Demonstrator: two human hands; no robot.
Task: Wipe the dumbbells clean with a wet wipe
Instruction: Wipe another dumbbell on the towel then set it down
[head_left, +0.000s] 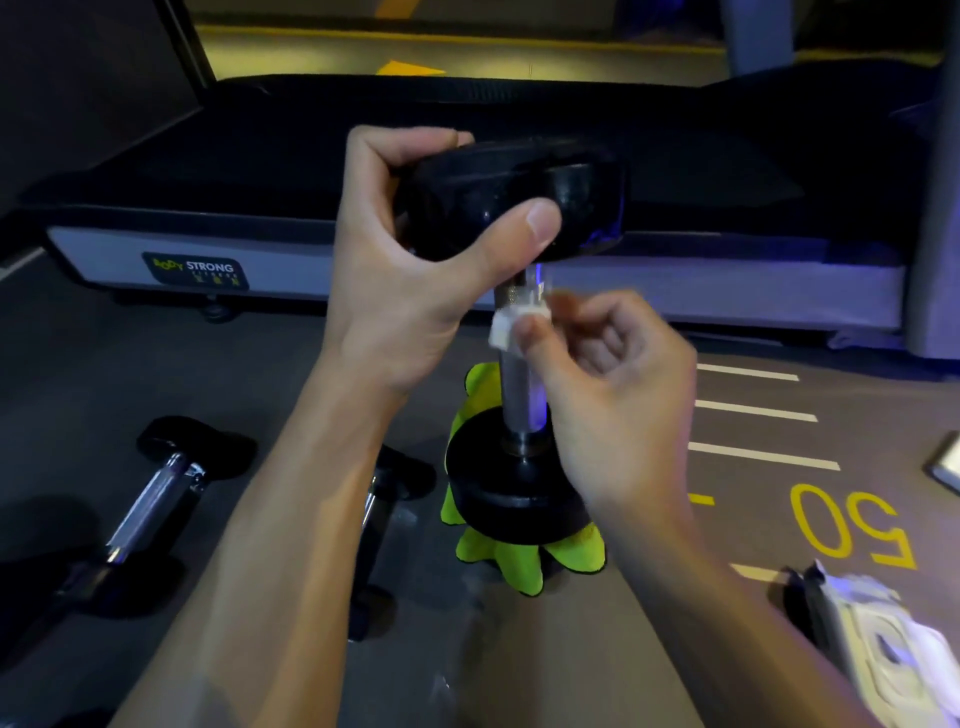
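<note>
**Upright dumbbell, wipe on its bar**

While our left hand (415, 249) grips the black top of the standing dumbbell (519, 384), our right hand (608, 384) pinches a white wipe (511, 325) against its knurled steel bar. "STRONG" marks the treadmill (197, 267); "50" is painted on the floor (852, 525).

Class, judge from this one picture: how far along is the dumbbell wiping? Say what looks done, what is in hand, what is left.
Done: nothing visibly finished. In hand: the left hand steadies the upright dumbbell by its top head, and the right hand pinches a wet wipe against its metal handle. Left: two dumbbells on the floor, untouched.
</note>
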